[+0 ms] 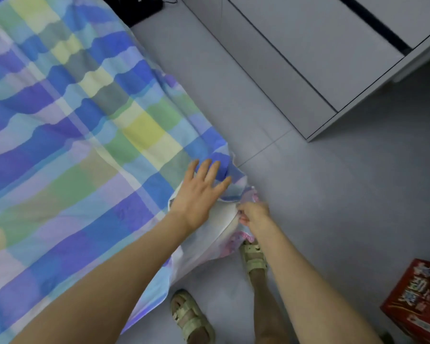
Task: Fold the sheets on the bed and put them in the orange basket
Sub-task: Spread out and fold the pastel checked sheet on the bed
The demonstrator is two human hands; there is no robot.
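Left hand (pixel 199 194), right hand (pixel 255 214): one sheet (pixel 85 125)

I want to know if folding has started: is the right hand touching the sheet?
Touching. The head view shows the right hand pinching the edge of the sheet at its near corner, fingers curled on the fabric.

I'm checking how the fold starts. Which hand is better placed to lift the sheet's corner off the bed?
Probably the right hand: it pinches the edge of the sheet at the corner. The left hand lies flat on top of the sheet, fingers spread, gripping nothing.
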